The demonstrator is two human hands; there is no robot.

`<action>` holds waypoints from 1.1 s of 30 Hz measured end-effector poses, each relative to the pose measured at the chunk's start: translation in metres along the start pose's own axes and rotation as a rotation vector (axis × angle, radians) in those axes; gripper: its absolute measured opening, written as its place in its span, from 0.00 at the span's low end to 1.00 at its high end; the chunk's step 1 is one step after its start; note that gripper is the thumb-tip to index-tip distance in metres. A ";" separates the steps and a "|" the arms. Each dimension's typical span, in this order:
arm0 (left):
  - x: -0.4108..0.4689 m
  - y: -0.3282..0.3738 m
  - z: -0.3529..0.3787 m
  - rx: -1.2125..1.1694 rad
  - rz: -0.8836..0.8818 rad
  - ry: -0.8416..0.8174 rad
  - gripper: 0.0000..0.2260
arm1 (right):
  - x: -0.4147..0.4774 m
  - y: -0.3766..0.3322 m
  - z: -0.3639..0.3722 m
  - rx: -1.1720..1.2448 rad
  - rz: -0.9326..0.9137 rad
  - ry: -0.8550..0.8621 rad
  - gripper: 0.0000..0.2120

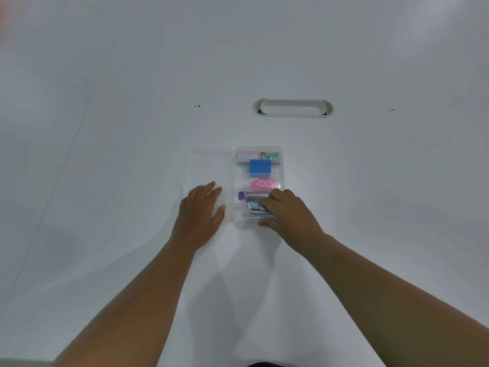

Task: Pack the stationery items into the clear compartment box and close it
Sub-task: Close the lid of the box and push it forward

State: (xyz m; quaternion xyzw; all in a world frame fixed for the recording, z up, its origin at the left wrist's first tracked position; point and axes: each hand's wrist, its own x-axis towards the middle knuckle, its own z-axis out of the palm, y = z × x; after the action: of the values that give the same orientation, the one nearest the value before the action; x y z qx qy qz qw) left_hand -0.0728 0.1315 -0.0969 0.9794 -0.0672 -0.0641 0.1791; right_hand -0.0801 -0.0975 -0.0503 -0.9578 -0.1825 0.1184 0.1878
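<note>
White desk (105, 181); clear box (283, 170) open, "STAPLE" carton (270, 154) inside; left hand (202, 207) flat on lid (206, 165); right hand (288, 210) pinching stapler (258, 207).

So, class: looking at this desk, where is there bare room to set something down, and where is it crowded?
Bare: the white table left of the open lid, right of the clear box, and the strip between the box and the cable slot. Crowded: the box compartments hold the blue eraser, pink correction tape and stapler under the right hand; the left hand covers the lid.
</note>
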 end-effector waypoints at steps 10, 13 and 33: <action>0.000 0.000 0.006 -0.009 -0.017 -0.004 0.20 | 0.002 -0.002 0.015 -0.090 -0.023 0.044 0.21; 0.000 -0.001 0.007 -0.001 -0.017 -0.004 0.20 | -0.006 0.000 0.025 -0.160 -0.030 0.064 0.24; 0.075 0.026 0.000 0.096 0.281 -0.266 0.19 | -0.015 0.055 -0.005 -0.189 -0.011 0.256 0.18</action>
State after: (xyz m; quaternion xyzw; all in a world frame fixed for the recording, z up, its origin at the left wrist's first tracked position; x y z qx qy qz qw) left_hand -0.0020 0.0955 -0.0948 0.9507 -0.2294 -0.1642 0.1288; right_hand -0.0759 -0.1524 -0.0659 -0.9775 -0.1726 -0.0234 0.1193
